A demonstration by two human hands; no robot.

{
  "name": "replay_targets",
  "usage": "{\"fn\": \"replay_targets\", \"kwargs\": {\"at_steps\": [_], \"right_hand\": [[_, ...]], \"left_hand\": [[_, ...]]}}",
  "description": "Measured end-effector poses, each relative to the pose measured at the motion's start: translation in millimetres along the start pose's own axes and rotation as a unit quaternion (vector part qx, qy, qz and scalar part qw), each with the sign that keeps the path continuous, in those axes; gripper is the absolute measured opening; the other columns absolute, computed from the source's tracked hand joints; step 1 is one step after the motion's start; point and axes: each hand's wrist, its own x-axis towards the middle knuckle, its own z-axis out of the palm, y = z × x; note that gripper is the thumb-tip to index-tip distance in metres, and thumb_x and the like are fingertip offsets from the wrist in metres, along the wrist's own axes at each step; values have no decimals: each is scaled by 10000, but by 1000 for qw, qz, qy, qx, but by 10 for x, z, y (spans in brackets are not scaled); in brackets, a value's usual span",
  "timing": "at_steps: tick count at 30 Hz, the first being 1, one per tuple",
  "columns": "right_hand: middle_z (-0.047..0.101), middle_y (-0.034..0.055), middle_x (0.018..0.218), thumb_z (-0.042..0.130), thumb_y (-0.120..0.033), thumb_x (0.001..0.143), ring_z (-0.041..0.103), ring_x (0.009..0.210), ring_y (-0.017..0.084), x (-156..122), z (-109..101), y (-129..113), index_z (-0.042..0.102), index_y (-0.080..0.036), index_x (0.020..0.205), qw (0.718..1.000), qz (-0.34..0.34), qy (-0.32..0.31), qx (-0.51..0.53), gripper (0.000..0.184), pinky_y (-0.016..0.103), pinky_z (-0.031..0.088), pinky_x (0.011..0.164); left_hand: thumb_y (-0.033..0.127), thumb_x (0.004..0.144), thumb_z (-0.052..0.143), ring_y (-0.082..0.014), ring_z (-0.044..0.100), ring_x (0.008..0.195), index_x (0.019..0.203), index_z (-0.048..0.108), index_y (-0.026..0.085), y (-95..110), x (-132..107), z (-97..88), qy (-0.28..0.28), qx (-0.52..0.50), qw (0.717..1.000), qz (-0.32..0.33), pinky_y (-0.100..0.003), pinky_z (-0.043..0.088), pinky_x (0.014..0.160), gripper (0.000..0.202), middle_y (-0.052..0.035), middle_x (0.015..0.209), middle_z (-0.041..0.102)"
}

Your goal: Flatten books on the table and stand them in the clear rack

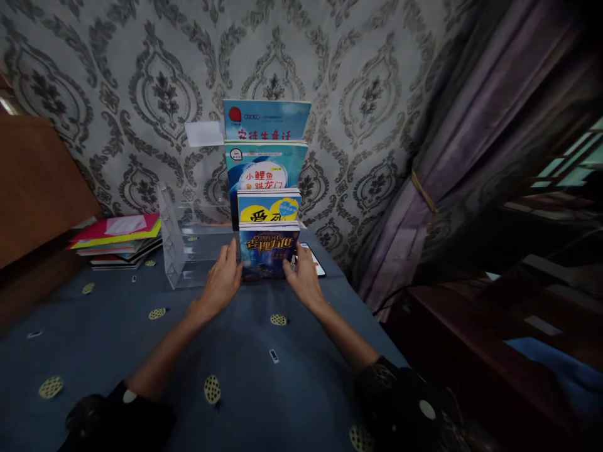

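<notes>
Toward the far side of a blue cloth printed with yellow pineapples (245, 351), a dark-blue book with gold lettering (264, 260) stands between two bare hands. The left hand (222, 276) holds its left edge, fingers pressed together; the right hand (305, 276) pinches the right edge, thumb in front, other fingers partly hidden. Behind rise a blue-and-yellow book (268, 204), a teal book with a white title oval (294, 164) and a blue book with red lettering (277, 113), beside a clear plastic tiered rack (173, 254).
</notes>
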Motion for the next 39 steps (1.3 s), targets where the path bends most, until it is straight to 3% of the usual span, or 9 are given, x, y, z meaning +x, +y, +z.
{"fn": "replay_targets", "kwargs": {"at_steps": [4, 9, 14, 16, 19, 22, 28, 34, 39], "right_hand": [[589, 192, 1210, 511, -280, 863, 570, 1144, 341, -140, -38, 9, 456, -126, 1427, 1000, 2, -16, -5, 587, 570, 485, 1015], [576, 159, 1301, 488, -374, 931, 572, 1207, 315, -478, -75, 7, 392, -218, 1497, 997, -6, -70, 29, 595, 532, 532, 980], [581, 133, 1321, 456, -407, 963, 638, 1124, 289, -884, -23, -14, 409, -271, 1498, 991, 25, -126, 42, 555, 485, 580, 907], [597, 133, 1296, 446, -402, 961, 663, 1083, 281, -1024, 20, 3, 445, -256, 1474, 988, 43, -146, 41, 533, 467, 596, 881], [613, 138, 1287, 449, -394, 952, 646, 1159, 286, -1168, 75, 41, 522, -217, 1406, 985, 42, -164, 37, 492, 487, 556, 993], [609, 140, 1323, 454, -408, 953, 631, 1207, 283, -1210, 75, 48, 567, -208, 1367, 983, 42, -174, 31, 474, 485, 529, 1048], [643, 153, 1311, 463, -404, 950, 656, 1197, 284, -1102, -30, -4, 644, -192, 1301, 978, 49, -202, 18, 448, 462, 557, 1022], [663, 145, 1303, 469, -395, 951, 665, 1199, 271, -1051, -63, 10, 672, -199, 1287, 975, 45, -219, 17, 439, 416, 574, 1004], [664, 150, 1301, 473, -433, 960, 676, 1180, 263, -1093, -35, 76, 701, -203, 1242, 976, 41, -214, 10, 430, 418, 577, 1000]], "left_hand": [[234, 977, 408, -294, 624, 1177, 1519, 308, 188, -156, -183, -185, -4, 29, 999, 14, -444, 539, 946, 554, -171, 1355, 542], [235, 988, 383, -246, 647, 1115, 1383, 488, 210, -483, -426, -661, 37, 96, 994, 28, -389, 531, 953, 410, -103, 1218, 646], [257, 997, 356, -233, 639, 1091, 1270, 549, 184, -1148, -558, -1179, 102, 211, 971, -51, -366, 509, 969, 342, -101, 1166, 663], [258, 982, 346, -243, 627, 1100, 1241, 554, 165, -1462, -505, -1343, 85, 284, 948, -116, -367, 504, 976, 344, -117, 1167, 656], [259, 954, 366, -303, 602, 1119, 1200, 580, 115, -1878, -270, -1500, 77, 325, 928, -163, -430, 490, 984, 356, -179, 1172, 643], [293, 942, 405, -350, 565, 1176, 1180, 602, 74, -2187, 81, -1534, 48, 353, 915, -190, -476, 443, 1030, 379, -231, 1194, 627], [412, 960, 439, -384, 488, 1317, 1253, 584, 59, -2610, 644, -1391, -45, 372, 895, -241, -495, 397, 1067, 480, -267, 1317, 598], [622, 940, 416, -412, 608, 1197, 1293, 574, 79, -2912, 888, -1429, -134, 383, 859, -313, -508, 487, 928, 667, -286, 1285, 633], [659, 949, 390, -362, 652, 1149, 1244, 609, 115, -2992, 983, -1509, -202, 404, 849, -275, -445, 497, 918, 657, -252, 1235, 674]]}}
